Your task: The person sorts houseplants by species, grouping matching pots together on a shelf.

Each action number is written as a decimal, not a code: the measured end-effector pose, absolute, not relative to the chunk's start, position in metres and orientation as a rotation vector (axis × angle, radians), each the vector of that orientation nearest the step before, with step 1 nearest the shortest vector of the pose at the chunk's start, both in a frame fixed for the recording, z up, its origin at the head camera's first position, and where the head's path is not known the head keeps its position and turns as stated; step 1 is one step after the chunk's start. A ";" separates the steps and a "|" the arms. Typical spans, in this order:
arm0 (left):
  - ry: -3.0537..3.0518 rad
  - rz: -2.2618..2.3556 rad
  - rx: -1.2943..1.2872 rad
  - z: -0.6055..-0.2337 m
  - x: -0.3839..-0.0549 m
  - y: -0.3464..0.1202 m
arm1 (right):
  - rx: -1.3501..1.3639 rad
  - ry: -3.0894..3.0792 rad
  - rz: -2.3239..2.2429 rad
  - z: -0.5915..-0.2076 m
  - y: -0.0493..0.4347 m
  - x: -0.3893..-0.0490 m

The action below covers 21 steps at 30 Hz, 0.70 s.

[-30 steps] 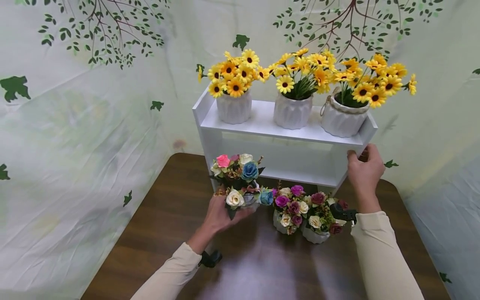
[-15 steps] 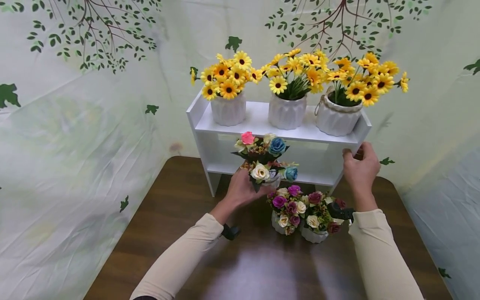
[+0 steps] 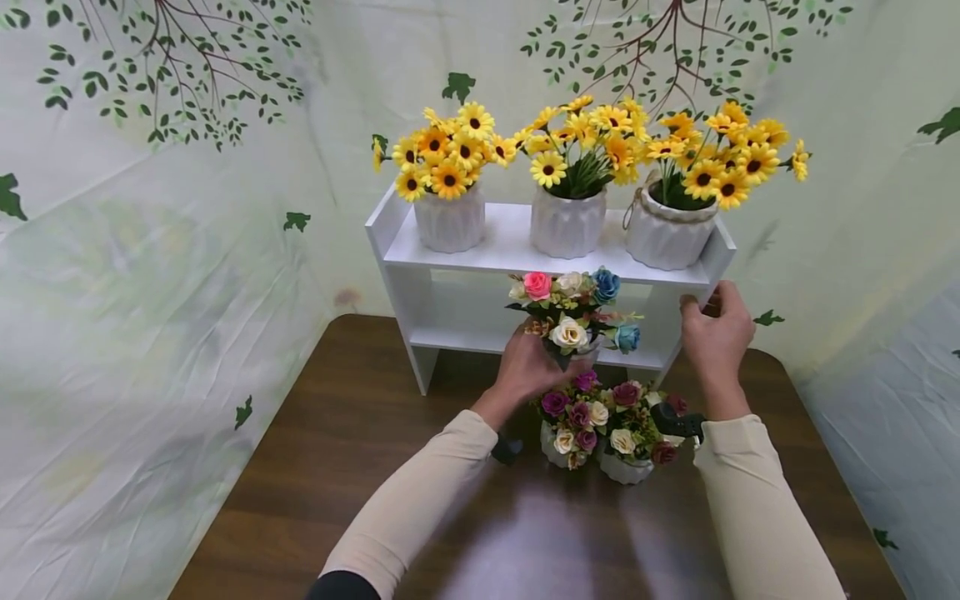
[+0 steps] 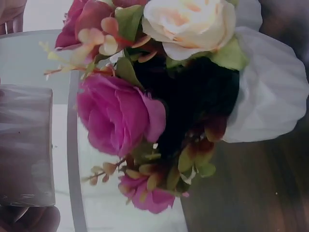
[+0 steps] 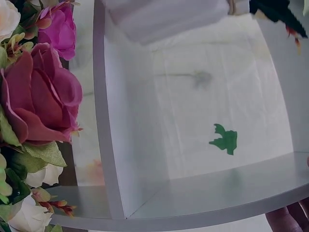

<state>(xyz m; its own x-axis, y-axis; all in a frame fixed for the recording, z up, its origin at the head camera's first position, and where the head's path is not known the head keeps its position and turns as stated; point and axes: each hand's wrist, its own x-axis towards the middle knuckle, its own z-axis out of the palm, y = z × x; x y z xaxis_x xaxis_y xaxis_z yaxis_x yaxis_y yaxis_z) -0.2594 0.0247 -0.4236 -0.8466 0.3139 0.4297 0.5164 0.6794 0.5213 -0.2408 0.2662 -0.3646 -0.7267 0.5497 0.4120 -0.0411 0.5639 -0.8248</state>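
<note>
My left hand (image 3: 536, 367) grips a white flowerpot (image 4: 24, 145) of artificial pink, white and blue roses (image 3: 570, 333), held up in front of the lower shelf. In the right wrist view that pot (image 5: 169, 19) shows at the top, by the shelf opening. My right hand (image 3: 720, 337) pinches the right side panel of the white two-tier shelf (image 3: 450, 337), thumb in front; its other fingers are partly hidden behind the panel. Below the left hand, a pot of purple and cream roses (image 3: 577, 417) and a pot of dark red and cream roses (image 3: 630, 437) stand on the table.
Three white pots of yellow daisy-like flowers (image 3: 450, 221) line the upper shelf. The shelf stands on a dark wooden table (image 3: 330, 442). Behind hangs a pale cloth (image 3: 225, 233) printed with leaves.
My left hand has carried the rose pot rightward and upward, from the shelf's left end to its middle. The right hand stays on the side panel. The head view has shifted slightly.
</note>
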 end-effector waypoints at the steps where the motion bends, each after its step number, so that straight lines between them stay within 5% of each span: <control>1: -2.592 -0.929 -0.654 -0.424 -0.261 0.027 | -0.403 -2.137 1.147 -0.365 0.266 -0.241; 21: -2.624 -1.089 -0.654 -0.429 -0.277 0.058 | -0.412 -2.154 1.132 -0.364 0.266 -0.242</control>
